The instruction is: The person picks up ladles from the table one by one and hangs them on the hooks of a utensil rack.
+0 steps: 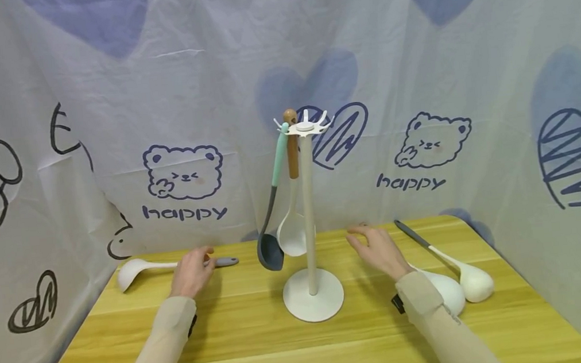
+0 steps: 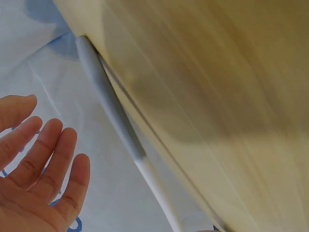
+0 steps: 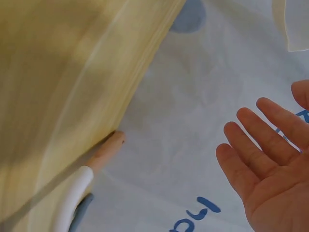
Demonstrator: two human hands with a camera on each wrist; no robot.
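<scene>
My left hand (image 1: 193, 272) hovers over a white ladle (image 1: 132, 272) with a grey handle, lying near the table's back left edge. In the left wrist view its relaxed fingers stand apart from the grey handle (image 2: 108, 96). My right hand (image 1: 378, 250), fingers loosely extended, is above the table right of a white utensil stand (image 1: 314, 312) and holds nothing. Partly behind the right forearm lies a white utensil (image 1: 450, 291), whose wooden handle end (image 3: 107, 151) shows in the right wrist view. Beside it lies a white ladle (image 1: 477, 283) with a dark grey handle.
From the stand's hooked top hang a dark ladle (image 1: 271, 252) with a mint-green handle and a white spoon (image 1: 292, 236) with a wooden handle. A printed cloth (image 1: 258, 46) hangs behind and beside the wooden table (image 1: 264, 357).
</scene>
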